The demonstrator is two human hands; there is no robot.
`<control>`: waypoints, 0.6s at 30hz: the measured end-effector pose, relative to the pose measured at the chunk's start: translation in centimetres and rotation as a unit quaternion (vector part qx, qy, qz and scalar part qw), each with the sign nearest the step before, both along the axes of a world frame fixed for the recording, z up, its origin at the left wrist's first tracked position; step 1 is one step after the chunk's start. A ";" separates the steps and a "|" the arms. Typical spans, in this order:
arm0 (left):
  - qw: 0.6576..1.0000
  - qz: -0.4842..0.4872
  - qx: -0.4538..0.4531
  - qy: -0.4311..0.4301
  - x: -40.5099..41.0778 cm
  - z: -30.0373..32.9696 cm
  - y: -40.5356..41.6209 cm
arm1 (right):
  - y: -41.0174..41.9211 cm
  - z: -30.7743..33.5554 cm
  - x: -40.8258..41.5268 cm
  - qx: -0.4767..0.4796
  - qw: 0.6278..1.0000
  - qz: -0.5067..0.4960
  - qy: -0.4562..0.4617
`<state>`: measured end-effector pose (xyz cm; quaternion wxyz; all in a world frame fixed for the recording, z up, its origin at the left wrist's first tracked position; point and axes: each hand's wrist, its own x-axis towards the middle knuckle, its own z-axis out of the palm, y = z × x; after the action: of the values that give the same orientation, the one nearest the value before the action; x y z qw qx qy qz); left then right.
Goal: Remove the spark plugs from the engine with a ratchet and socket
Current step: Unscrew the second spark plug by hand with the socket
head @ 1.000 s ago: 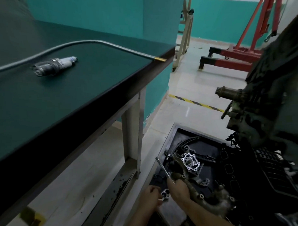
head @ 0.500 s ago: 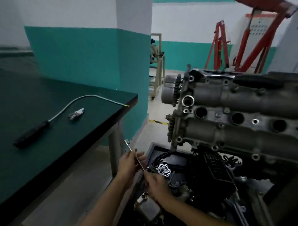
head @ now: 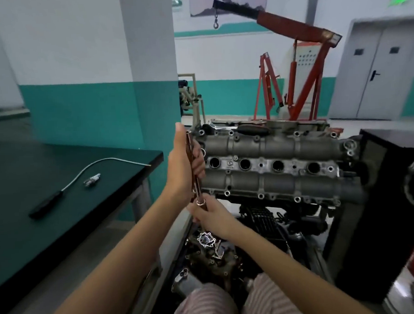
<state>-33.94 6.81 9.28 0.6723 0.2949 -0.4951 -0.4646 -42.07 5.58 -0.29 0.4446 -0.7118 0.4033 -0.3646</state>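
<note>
The fingers [head: 199, 164] of the left hand [head: 181, 167] are curling round the upper length of a long slim metal tool [head: 194, 171], probably the ratchet extension with its socket, holding it nearly upright in front of the engine [head: 272, 164]. Lower down, the right hand [head: 209, 215] is clamping its fingers round the tool's bottom end, so both hands are gripping it and neither is touching the engine. The four plug wells [head: 245, 164] are sitting open in a row between the two cam covers; whether plugs are still lying deep inside cannot be told. One spark plug [head: 92, 180] is already lying on the dark green desk [head: 28, 233], just beside a flexible pick-up tool [head: 61, 192]. My judgement: one plug is out, and the person is readying the tool for another well
</note>
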 end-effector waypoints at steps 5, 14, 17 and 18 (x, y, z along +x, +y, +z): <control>0.995 -0.074 -0.069 -0.022 -3.7 3.4 0.0 | -2.0 4.5 -5.1 -0.308 0.872 -0.252 0.285; 0.986 -0.060 -0.121 -0.095 -7.3 2.8 -4.0 | -7.3 6.4 -9.2 -0.290 0.850 -0.262 0.354; 0.985 -0.025 -0.115 -0.128 -7.3 1.7 -5.8 | -9.0 5.6 -9.2 -0.281 0.855 -0.242 0.363; 0.985 -0.019 -0.114 -0.131 -7.3 1.3 -6.4 | -9.5 5.4 -9.1 -0.282 0.854 -0.247 0.360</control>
<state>-41.26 0.38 10.55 0.6219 0.2651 -0.6340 -0.3756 -51.21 -3.88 5.07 -0.0563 -0.7653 0.5774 -0.2788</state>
